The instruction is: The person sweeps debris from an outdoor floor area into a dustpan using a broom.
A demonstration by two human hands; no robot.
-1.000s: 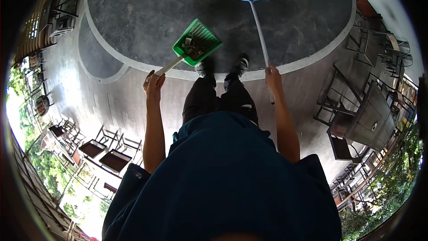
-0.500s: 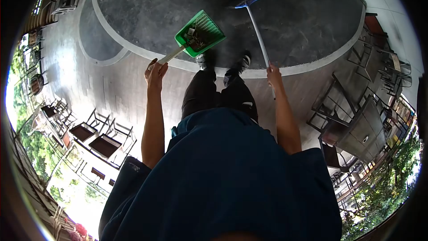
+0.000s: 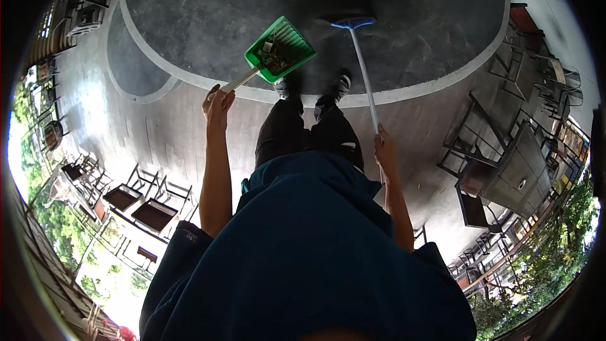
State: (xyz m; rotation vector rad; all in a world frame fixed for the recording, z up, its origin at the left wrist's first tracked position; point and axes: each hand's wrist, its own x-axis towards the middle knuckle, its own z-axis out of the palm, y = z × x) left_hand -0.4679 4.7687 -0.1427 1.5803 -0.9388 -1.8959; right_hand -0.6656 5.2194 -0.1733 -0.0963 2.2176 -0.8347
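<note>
My left hand (image 3: 218,106) is closed round the pale handle of a green dustpan (image 3: 302,41). Bits of litter (image 3: 271,57) lie in the pan, which is held out ahead of my feet, at the centre left. In my right hand (image 3: 385,151) is the long, light shaft of a broom (image 3: 363,66), with the fingers wrapped round it near its rear end. The broom's blue head (image 3: 353,23) is out on the dark floor, to the right of the dustpan and apart from it. Its bristles are hard to make out against the floor.
A pale curved border (image 3: 435,87) rings the dark floor area (image 3: 208,19) in front of me. Wooden chairs (image 3: 154,211) stand at the left. At the right are a table (image 3: 517,164) and more chairs (image 3: 558,98), close to a white wall (image 3: 549,12).
My right hand has drawn back toward my body, bringing the broom head nearer and turning it more level. The dustpan has shifted only slightly left.
</note>
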